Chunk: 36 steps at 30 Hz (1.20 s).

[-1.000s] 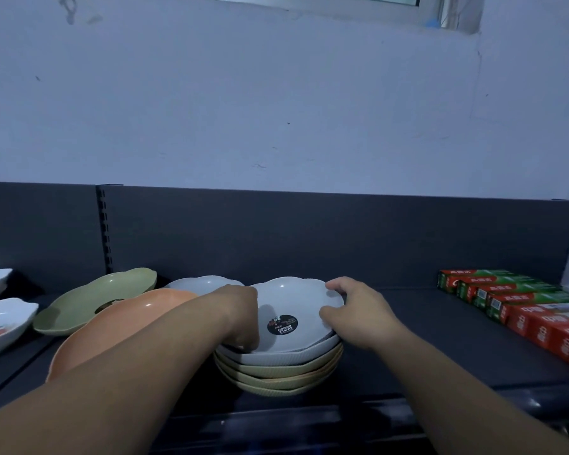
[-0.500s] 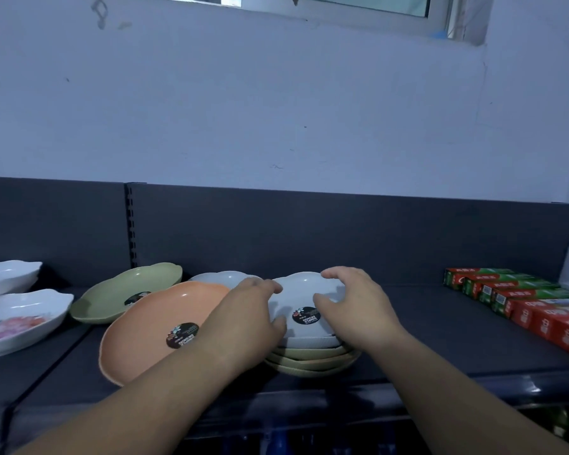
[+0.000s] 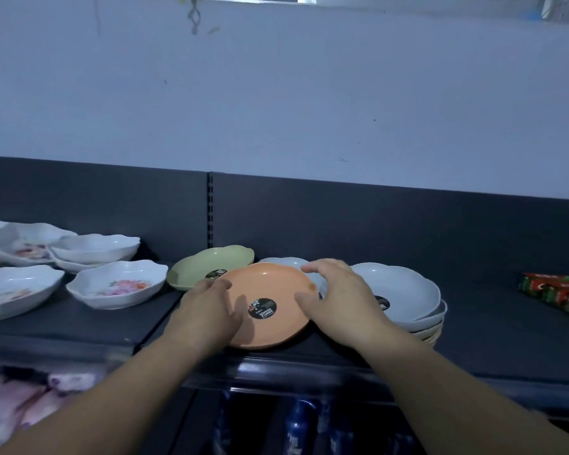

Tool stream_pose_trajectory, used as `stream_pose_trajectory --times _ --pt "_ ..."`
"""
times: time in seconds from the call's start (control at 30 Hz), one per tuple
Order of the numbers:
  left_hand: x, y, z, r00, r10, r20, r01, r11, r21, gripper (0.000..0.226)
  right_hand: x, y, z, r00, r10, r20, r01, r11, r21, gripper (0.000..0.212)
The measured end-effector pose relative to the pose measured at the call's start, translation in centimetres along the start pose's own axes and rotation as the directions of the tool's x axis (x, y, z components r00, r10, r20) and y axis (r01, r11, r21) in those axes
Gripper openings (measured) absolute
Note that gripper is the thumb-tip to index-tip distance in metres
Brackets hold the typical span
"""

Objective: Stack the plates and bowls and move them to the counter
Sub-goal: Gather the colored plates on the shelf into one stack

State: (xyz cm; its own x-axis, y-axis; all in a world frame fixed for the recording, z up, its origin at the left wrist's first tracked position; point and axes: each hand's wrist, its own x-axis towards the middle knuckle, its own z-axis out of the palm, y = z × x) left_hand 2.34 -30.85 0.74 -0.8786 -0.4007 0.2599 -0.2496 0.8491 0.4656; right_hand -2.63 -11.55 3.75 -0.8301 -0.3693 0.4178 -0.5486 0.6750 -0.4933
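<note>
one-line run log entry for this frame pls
phase: reach | left hand: open, at orange plate left rim | right hand: open, at right rim | plate stack: on shelf, right

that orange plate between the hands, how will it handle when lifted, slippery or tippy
The orange plate looks rigid and glossy, so probably somewhat slick. It leans on the green plate, so it may slide when nudged. The left hand and right hand flanking opposite rims should keep it level.

An orange plate (image 3: 270, 300) with a round black label sits beside a pale green plate (image 3: 211, 266) and a stack topped by a white plate (image 3: 404, 290), while white dishes with pink floral prints (image 3: 119, 287) fill the dark grey shelf (image 3: 493, 339) left, red-and-green boxes (image 3: 559, 293) right.
</note>
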Motion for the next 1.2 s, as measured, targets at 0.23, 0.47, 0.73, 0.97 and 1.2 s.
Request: stream_pose_trajectory --times 0.23,0.47,0.73,0.97,1.2 --pt "0.6 -2.0 0.1 0.998 -0.059 0.001 0.059 0.997 -0.053 0.054 0.0 -1.0 2.6 0.99 -0.022 0.142 0.013 0.998 0.067 0.054" --pt "1.4 -2.1 -0.2 0.995 -0.088 0.041 0.088 0.996 0.012 0.053 0.0 -0.4 3.2 0.985 0.002 0.175 -0.011 0.999 0.053 0.059" --pt "1.6 -2.7 -0.6 0.986 -0.161 -0.054 0.147 0.967 -0.208 0.047 -0.2 -0.4 3.2 0.988 0.001 0.157 -0.011 0.998 0.06 0.058" --pt "1.2 -1.5 -2.1 0.965 -0.111 -0.239 0.035 0.953 -0.3 0.032 0.0 -1.0 1.5 0.998 -0.033 0.061 0.028 0.995 0.092 0.055" --pt "1.0 2.5 -2.4 0.949 -0.081 -0.304 -0.051 0.914 -0.404 0.048 0.6 0.1 -1.9 0.999 -0.032 -0.037 0.034 0.998 0.061 0.052"
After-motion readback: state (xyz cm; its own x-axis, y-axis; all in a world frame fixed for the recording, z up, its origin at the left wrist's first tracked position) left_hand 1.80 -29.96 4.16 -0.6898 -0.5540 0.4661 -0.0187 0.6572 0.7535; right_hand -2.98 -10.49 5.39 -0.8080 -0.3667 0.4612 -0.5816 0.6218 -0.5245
